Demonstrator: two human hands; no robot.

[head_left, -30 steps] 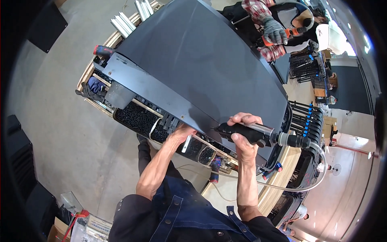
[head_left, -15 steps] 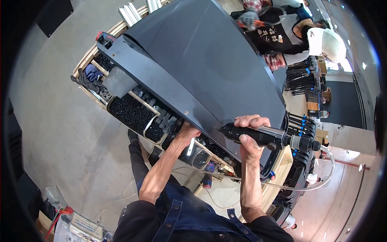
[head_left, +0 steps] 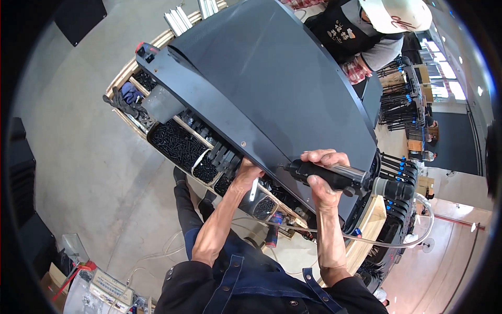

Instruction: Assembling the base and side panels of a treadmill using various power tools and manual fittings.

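Your right hand (head_left: 326,192) is clamped around a black and silver power tool (head_left: 349,180), which lies over the near edge of a large dark panel (head_left: 282,78), tip pointing left; contact between tip and panel cannot be confirmed. Your left hand (head_left: 248,174) is at the panel's near edge, its fingertips hidden beneath; whether they grip anything, you cannot be told from this view. A pale strip (head_left: 254,190) hangs just beside that wrist. The panel overhangs a row of bins and covers part of their contents; one open bin (head_left: 176,143) holds black screws. A clear hose (head_left: 393,245) loops from the tool and crosses behind your right forearm, near a blue and red drill (head_left: 273,231). Past the bins, at left, lie a blue cloth (head_left: 130,93) and metal bars (head_left: 179,21). A wooden surface (head_left: 372,219) shows at right. Across the panel stands a co-worker in a white cap (head_left: 393,14), a checked sleeve (head_left: 355,71) close to the far edge.
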